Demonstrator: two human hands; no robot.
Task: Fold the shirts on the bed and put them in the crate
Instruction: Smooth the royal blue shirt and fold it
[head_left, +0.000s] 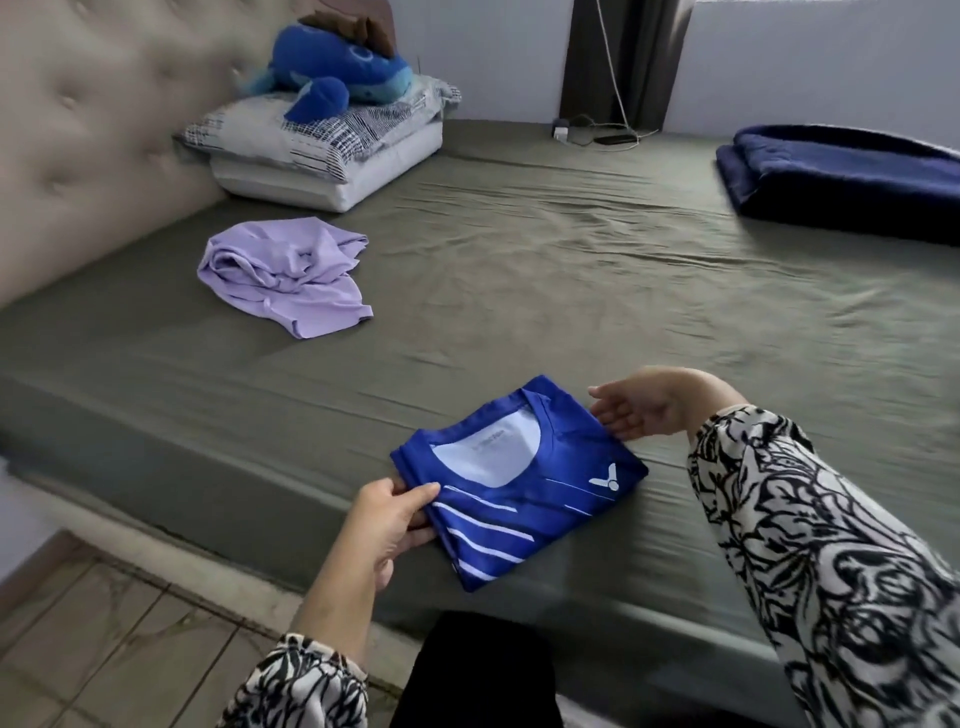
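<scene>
Olive-green sheeted bed (519, 270); folded blue striped jersey shirt (519, 483) near edge at 6 o'clock. Left hand (387, 525) pinches its left edge; right hand (639, 410) flat, fingers straight, at collar corner. Crumpled lilac shirt (285, 275) at 10 o'clock. Light, slippery, floppy: support underneath both sides.

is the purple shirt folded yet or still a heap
Not folded. The purple shirt lies crumpled in a loose heap on the bed, while the blue shirt near both hands is a neat folded rectangle.
</scene>
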